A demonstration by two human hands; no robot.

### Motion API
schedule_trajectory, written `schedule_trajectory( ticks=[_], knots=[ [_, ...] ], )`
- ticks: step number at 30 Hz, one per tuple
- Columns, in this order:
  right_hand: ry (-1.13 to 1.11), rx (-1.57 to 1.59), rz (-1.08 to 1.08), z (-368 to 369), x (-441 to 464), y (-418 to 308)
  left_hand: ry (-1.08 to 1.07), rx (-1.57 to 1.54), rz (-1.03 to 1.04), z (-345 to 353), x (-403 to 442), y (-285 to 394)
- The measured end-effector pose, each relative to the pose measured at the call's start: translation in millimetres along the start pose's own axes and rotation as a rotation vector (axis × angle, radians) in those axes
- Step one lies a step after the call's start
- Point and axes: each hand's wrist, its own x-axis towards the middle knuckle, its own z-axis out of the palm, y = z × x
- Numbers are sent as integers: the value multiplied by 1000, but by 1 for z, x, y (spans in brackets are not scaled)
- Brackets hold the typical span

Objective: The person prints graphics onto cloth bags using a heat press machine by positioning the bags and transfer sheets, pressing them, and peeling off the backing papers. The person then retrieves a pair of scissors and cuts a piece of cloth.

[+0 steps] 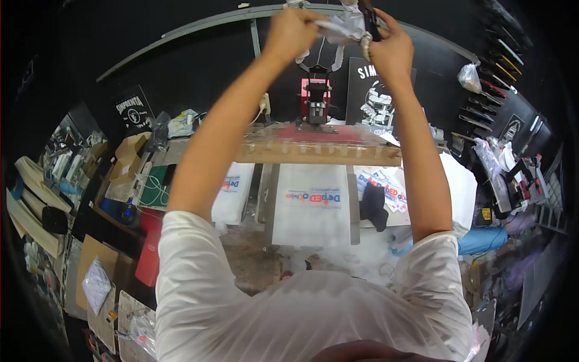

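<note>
My left hand (292, 36) is raised at the top of the view, slightly smeared by motion, with its fingers pinching a crumpled white strip (344, 29). The strip stretches across to my right hand (392, 54). Those fingers are closed around a dark bar-like part (369, 21), with white wrapping beside it. What the bar belongs to is cut off by the top edge. Below and between my arms lies a white printed sheet (312, 208) on a flat grey board, with red and blue lettering.
A wooden ledge (319, 154) runs across behind the sheet, carrying a black and pink clamp-like device (315, 96). More printed white pieces (383, 187) and a black cloth (374, 208) lie to the right. A red container (149, 250) stands at left.
</note>
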Motion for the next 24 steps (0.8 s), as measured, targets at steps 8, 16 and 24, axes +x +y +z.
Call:
schedule_trajectory(
  ticks=[8, 16, 24],
  knots=[
    [22, 119, 150, -30, -34, 33, 126, 333, 206, -68, -8, 23],
    [-819, 1558, 440, -39, -209, -26, 29, 86, 23, -65, -21, 28],
    [-938, 1886, 580, 26, -218, -71, -89, 157, -4, -61, -22, 40]
  ],
)
